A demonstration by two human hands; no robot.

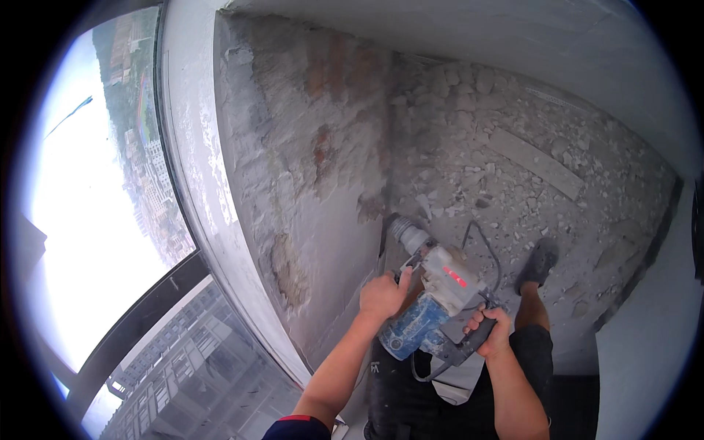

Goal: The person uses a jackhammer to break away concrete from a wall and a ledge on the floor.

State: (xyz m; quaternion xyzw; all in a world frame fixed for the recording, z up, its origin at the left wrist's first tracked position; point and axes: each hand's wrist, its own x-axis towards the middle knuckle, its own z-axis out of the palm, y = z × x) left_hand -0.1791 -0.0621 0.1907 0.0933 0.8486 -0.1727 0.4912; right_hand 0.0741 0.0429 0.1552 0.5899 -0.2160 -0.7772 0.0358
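Observation:
A blue and grey demolition hammer [449,282] is held low in front of my legs, tilted with its ribbed chuck [408,233] toward the foot of the chipped wall [301,169]. My left hand [383,295] is closed around the side handle near the chuck. At the tool's back end, my right hand [495,331] grips the dark rear handle [477,339]. A dark bit seems to run from the chuck to the wall's lower edge, but its tip is hard to make out. The wall's plaster is partly broken off, with reddish patches showing.
Broken plaster rubble [469,154] covers the floor, with a long flat slab [539,163] among it. A dark cable [493,249] loops beside the tool. My foot in a dark shoe [539,262] stands on the debris. A window [95,183] lies at the left.

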